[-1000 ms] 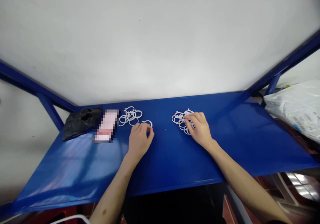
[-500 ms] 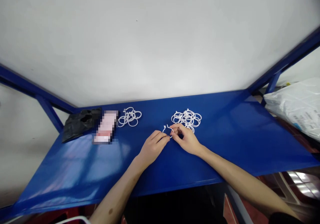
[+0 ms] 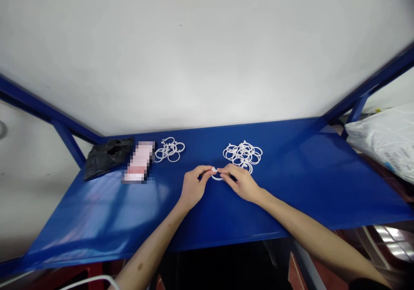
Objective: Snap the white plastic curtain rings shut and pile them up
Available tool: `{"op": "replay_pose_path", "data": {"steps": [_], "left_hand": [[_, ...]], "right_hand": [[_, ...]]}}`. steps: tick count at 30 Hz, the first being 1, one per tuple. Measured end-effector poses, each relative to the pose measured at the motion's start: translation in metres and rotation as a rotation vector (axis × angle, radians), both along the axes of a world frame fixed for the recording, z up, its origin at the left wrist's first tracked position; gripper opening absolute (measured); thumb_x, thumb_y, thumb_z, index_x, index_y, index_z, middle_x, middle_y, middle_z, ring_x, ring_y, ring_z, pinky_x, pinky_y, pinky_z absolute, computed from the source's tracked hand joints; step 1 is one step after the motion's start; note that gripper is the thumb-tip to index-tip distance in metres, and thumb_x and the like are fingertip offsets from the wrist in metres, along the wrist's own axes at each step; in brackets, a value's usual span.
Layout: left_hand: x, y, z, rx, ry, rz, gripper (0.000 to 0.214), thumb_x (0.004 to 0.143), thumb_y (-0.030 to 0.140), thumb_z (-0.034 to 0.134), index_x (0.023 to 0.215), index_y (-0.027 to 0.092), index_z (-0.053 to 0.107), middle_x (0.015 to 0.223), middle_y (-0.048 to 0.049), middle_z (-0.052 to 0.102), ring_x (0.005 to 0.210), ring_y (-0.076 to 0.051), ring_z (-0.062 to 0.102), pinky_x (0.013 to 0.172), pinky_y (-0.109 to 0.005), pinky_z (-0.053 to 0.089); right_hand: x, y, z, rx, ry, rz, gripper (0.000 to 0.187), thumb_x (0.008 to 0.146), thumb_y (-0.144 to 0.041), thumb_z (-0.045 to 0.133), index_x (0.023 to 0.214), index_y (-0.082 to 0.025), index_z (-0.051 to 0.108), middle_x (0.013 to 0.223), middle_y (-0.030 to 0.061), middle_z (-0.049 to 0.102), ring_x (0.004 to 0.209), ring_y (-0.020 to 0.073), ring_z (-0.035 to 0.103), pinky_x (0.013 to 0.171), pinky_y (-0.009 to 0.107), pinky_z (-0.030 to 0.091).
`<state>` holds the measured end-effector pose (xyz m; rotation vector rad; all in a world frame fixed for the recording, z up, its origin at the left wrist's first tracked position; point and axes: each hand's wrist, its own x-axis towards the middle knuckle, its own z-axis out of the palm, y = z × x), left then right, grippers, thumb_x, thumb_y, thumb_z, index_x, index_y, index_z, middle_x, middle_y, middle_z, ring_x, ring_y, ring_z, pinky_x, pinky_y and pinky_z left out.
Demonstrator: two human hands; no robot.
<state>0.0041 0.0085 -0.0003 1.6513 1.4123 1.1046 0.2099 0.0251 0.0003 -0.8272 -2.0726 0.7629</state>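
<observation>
Over the middle of a blue shelf (image 3: 291,195), my left hand (image 3: 193,185) and my right hand (image 3: 241,182) meet and pinch one white plastic ring (image 3: 216,173) between their fingertips. Both hands have their fingers closed on it. A pile of several white rings (image 3: 243,154) lies just behind my right hand. A smaller pile of white rings (image 3: 170,150) lies further left, behind my left hand.
A black plastic bag (image 3: 105,156) and a pink blurred packet (image 3: 139,163) lie at the shelf's left. A white wall stands behind. Blue frame posts (image 3: 67,141) rise at both ends. A white sack (image 3: 384,141) sits to the right.
My left hand left the ring by the left pile and moved to the centre. My right hand took a ring from the right pile; both now hold it together.
</observation>
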Motion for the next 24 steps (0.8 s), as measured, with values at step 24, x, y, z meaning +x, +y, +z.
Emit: {"op": "replay_pose_path", "data": {"steps": [24], "left_hand": [[-0.037,0.021,-0.005,0.367,0.621,0.336,0.036,0.096,0.030,0.054,0.128,0.016,0.062,0.123,-0.0160,0.068,0.117,-0.032,0.058,0.102,-0.050,0.045]], "right_hand": [[0.024,0.023,0.010,0.287,-0.086,-0.401,0.018,0.100,-0.022,0.054,0.109,-0.023,0.069,0.101,0.0082,0.066,0.090,0.0199,0.066,0.077,0.032,0.056]]}}
